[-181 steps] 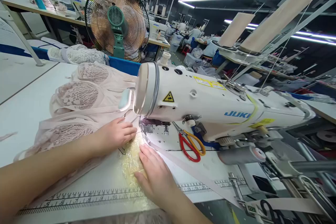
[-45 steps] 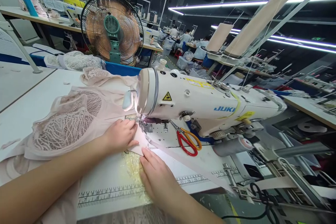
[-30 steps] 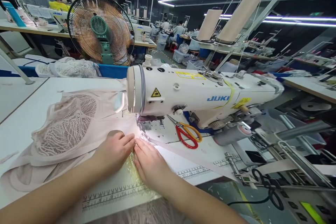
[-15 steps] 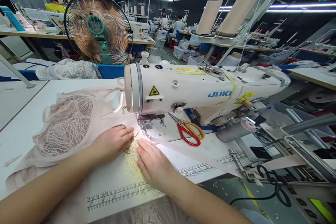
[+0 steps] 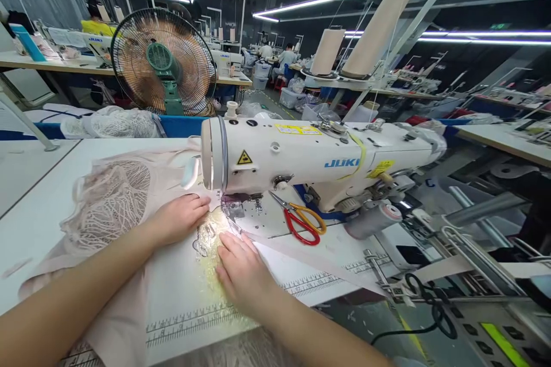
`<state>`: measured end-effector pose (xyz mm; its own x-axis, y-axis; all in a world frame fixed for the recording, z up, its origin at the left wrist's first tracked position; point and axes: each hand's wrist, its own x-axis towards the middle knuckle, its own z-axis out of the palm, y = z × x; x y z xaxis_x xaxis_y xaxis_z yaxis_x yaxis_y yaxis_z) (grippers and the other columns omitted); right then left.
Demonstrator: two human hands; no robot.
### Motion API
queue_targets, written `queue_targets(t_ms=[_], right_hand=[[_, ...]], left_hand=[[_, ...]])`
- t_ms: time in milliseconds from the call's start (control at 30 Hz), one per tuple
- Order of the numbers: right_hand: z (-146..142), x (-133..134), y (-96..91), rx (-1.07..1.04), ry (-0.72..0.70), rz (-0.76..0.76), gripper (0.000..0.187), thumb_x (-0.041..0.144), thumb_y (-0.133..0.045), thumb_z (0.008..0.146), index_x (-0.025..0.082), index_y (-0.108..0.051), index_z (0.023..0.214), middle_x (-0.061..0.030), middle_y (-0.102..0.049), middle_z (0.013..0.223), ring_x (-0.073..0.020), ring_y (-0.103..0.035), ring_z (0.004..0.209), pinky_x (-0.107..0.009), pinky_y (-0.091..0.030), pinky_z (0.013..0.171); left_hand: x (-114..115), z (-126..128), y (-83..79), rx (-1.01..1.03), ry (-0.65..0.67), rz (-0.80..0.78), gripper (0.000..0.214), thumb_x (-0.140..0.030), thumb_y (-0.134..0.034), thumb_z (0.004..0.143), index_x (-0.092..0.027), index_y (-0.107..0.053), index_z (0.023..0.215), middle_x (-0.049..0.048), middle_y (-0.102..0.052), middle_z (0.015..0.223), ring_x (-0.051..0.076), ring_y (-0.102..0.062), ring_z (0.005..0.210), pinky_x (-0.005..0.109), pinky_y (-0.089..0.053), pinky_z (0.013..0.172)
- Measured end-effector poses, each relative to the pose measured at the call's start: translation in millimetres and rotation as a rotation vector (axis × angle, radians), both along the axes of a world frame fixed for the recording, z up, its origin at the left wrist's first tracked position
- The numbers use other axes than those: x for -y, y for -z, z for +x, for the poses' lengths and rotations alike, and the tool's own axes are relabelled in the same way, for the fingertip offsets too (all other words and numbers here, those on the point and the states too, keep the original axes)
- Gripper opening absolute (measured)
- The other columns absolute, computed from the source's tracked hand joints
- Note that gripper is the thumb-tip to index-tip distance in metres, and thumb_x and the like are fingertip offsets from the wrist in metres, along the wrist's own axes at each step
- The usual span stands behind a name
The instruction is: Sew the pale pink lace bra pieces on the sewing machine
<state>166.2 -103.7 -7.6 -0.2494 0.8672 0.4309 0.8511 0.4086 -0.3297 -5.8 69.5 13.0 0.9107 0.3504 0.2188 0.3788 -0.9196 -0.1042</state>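
Observation:
My left hand lies flat, palm down, on pale pink garment fabric, just left of the needle area. Its fingertips point toward the presser foot. My right hand rests on the work surface with fingers stretched out, near a pale pink strip that runs under the machine head. A patch of yellowish light covers the table between the hands. The sewing machine stands directly beyond them. Lace panels spread out to the left. The needle itself is too small to make out.
Scissors with red and orange handles lie right of the needle plate. A grey thread spool sits near the machine's base. Thread cones rise behind it. A large fan and white lace pile are beyond the table.
The view has shifted slightly. My left hand has moved away from my right hand, widening the gap, and more of a looped edge shows between them. Both hands stay on the table.

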Motion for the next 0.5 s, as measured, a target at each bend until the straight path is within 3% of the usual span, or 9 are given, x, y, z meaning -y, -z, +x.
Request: queue_targets(t_ms=[67, 167, 233, 300, 367, 500], right_hand=[[-11.2, 3.8, -8.2, -0.040, -0.043, 0.076, 0.026, 0.021, -0.044, 0.088, 0.012, -0.060, 0.106, -0.0153, -0.064, 0.119, -0.0281, -0.058, 0.111, -0.049, -0.047, 0.097], [-42.9, 10.2, -15.6, -0.080, -0.243, 0.162, 0.024, 0.028, -0.044, 0.091, 0.014, -0.061, 0.100, -0.0105, -0.067, 0.110, -0.0211, -0.061, 0.096, -0.035, -0.052, 0.086], [-70.3, 13.1, -15.7, -0.039, -0.365, 0.168, 0.031, 0.041, -0.045, 0.092, 0.015, -0.060, 0.098, -0.0091, -0.066, 0.107, -0.0201, -0.061, 0.089, -0.032, -0.054, 0.079], [-96.1, 14.4, -15.1, 0.036, -0.384, 0.105, 0.047, 0.056, -0.049, 0.087, 0.013, -0.059, 0.105, -0.0108, -0.065, 0.103, -0.0229, -0.060, 0.084, -0.035, -0.055, 0.070], [-114.4, 14.9, -17.1, 0.111, -0.339, -0.021, 0.058, 0.059, -0.057, 0.081, 0.009, -0.057, 0.111, -0.0131, -0.062, 0.097, -0.0253, -0.058, 0.082, -0.038, -0.054, 0.064], [-120.9, 16.2, -29.2, 0.240, -0.406, -0.219, 0.030, 0.032, -0.065, 0.079, 0.007, -0.063, 0.096, -0.0132, -0.061, 0.086, -0.0237, -0.058, 0.074, -0.034, -0.052, 0.057]], left_hand=[[-1.2, -2.9, 0.5, -0.027, -0.052, -0.013, 0.035, -0.027, -0.036, 0.097, -0.016, -0.065, 0.113, 0.0102, -0.060, 0.129, 0.027, -0.058, 0.110, 0.041, -0.050, 0.092], [7.8, -17.9, -4.8, -0.031, -0.123, -0.034, 0.038, -0.025, -0.032, 0.096, -0.016, -0.062, 0.118, 0.0115, -0.055, 0.136, 0.028, -0.056, 0.114, 0.042, -0.048, 0.094], [20.2, -38.0, -11.3, -0.027, -0.184, -0.036, 0.039, -0.023, -0.033, 0.094, -0.016, -0.059, 0.123, 0.0129, -0.053, 0.137, 0.029, -0.055, 0.117, 0.044, -0.048, 0.094], [35.4, -65.7, -17.6, -0.043, -0.307, 0.004, 0.041, -0.019, -0.037, 0.089, -0.015, -0.057, 0.125, 0.0155, -0.054, 0.134, 0.031, -0.055, 0.115, 0.045, -0.047, 0.093], [51.5, -97.0, -21.8, -0.097, -0.462, 0.072, 0.042, -0.018, -0.042, 0.084, -0.013, -0.058, 0.123, 0.0189, -0.059, 0.124, 0.033, -0.058, 0.108, 0.047, -0.049, 0.089], [81.9, -149.4, -24.0, -0.250, -0.628, 0.089, 0.040, -0.018, -0.039, 0.084, -0.010, -0.061, 0.116, 0.0164, -0.066, 0.095, 0.031, -0.064, 0.083, 0.046, -0.052, 0.076]])
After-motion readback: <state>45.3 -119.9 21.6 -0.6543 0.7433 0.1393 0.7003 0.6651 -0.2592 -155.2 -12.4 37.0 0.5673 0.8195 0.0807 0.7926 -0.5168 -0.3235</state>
